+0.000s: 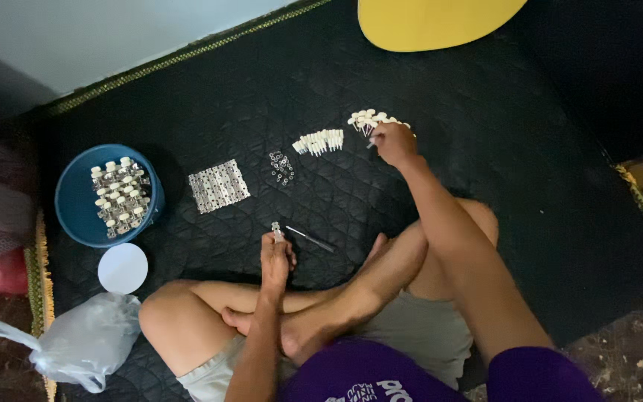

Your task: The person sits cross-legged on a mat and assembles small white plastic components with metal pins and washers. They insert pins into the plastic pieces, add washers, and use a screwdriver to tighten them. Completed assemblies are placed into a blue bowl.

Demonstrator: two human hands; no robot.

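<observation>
I sit cross-legged on a black quilted mat [426, 97]. My left hand [275, 257] holds a small clear vial upright by its neck, close to my knee. My right hand [394, 141] reaches forward and pinches a small part at a cluster of cream-white caps [370, 119]. A second row of white caps [321, 141] lies to the left of it. A little heap of small rings [282, 167] and a block of vials lying in rows [219, 185] sit further left. A thin dark tool [309, 238] lies on the mat beside my left hand.
A blue bowl [76, 205] at the left holds several capped vials. A round white lid [123, 269] and a clear plastic bag [83, 339] lie below it. A yellow object [433, 22] sits at the mat's far edge. Pale floor shows beyond the mat's gold trim.
</observation>
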